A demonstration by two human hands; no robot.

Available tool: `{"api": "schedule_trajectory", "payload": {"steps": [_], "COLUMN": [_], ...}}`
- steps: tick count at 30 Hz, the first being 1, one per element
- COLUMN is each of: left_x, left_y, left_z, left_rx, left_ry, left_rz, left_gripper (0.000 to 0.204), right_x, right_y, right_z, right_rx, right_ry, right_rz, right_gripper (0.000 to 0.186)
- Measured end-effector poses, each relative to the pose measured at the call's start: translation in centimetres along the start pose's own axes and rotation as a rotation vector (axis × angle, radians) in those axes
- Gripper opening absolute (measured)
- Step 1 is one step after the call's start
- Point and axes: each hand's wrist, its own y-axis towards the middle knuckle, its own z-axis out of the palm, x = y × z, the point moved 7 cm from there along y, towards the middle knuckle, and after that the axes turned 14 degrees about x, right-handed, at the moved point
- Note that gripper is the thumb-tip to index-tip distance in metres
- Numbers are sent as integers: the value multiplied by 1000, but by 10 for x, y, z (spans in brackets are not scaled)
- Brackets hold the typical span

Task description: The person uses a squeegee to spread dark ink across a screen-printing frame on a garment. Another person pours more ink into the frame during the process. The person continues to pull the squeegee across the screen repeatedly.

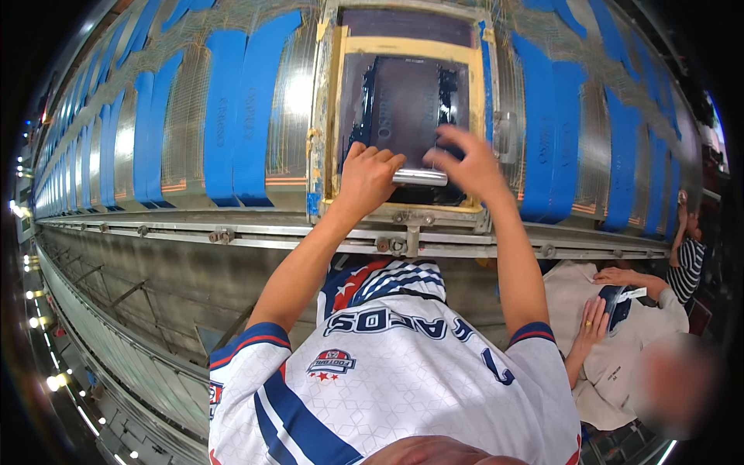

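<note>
My left hand (366, 176) is closed on the left end of a metal squeegee (422, 177) lying across the lower part of a printing screen. My right hand (469, 163) is just right of and above the bar, fingers apart and bent, holding nothing that I can see. The screen frame (325, 108) has yellow tape inside its edges. Its dark mesh (407, 97) carries glossy dark ink along both sides.
Long rows of blue fabric pieces (225, 108) lie on the shiny printing bed either side. A metal rail (178, 233) runs along the near edge. At right, a co-worker in beige (589, 372) holds a dark item (618, 310); another in stripes (686, 271) reaches toward the bed.
</note>
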Motion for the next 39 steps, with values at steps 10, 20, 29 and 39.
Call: {"api": "schedule_trajectory", "payload": {"steps": [10,20,29,39], "left_x": [1,73,236,250], "left_y": [-10,-67,-200,-238], "left_z": [16,-26,-96,-70], "left_rx": [19,-70,-61,-2], "left_ry": [30,54,137,36], "left_rz": [-31,-85,-69,43], "left_gripper": [26,23,27,27], "right_x": [-205,-78,107,90], "right_y": [33,56,129,116], "right_z": [33,66,197,204], "right_rx": [-234,-320,-411,-339], "right_ry": [409,624,472,584], "right_rz": [426,360,182,283], "right_gripper": [39,33,38,36]}}
